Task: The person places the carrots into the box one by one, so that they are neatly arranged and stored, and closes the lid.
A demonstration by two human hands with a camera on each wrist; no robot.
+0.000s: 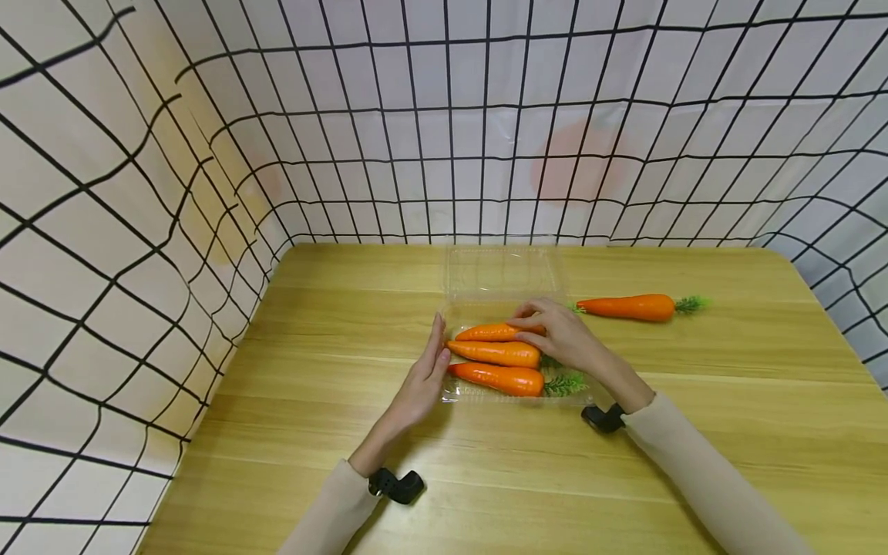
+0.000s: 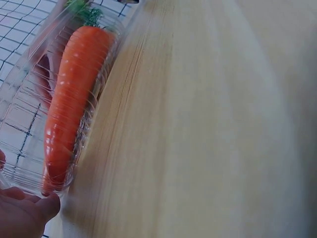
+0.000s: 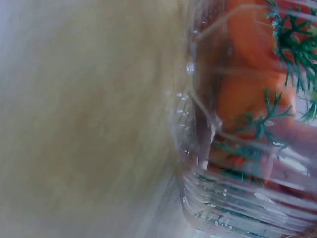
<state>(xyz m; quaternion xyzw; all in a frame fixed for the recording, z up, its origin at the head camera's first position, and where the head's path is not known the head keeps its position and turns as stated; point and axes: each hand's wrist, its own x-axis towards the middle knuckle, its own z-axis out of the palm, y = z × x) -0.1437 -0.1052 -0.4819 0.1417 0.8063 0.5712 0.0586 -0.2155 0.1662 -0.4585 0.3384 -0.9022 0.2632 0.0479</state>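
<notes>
A clear plastic clamshell box (image 1: 458,398) lies open on the table with three orange carrots in it, tips pointing left. My right hand (image 1: 558,335) reaches over the box and grips the far carrot (image 1: 486,332) by its thick end, covering its top. Beside it lie the middle carrot (image 1: 502,354) and the near carrot (image 1: 509,380), whose green leaves (image 1: 565,385) point right. With fingers fairly straight, my left hand (image 1: 422,381) rests against the box's left end, near the carrot tips. In the left wrist view the near carrot (image 2: 74,94) shows through the box wall.
A fourth carrot (image 1: 634,307) lies on the wooden table (image 1: 694,432) right of the box, leaves pointing right. The box's transparent lid (image 1: 502,270) is folded back toward the rear. A black wire grid (image 1: 486,108) over pale cloth stands around the table's back and sides.
</notes>
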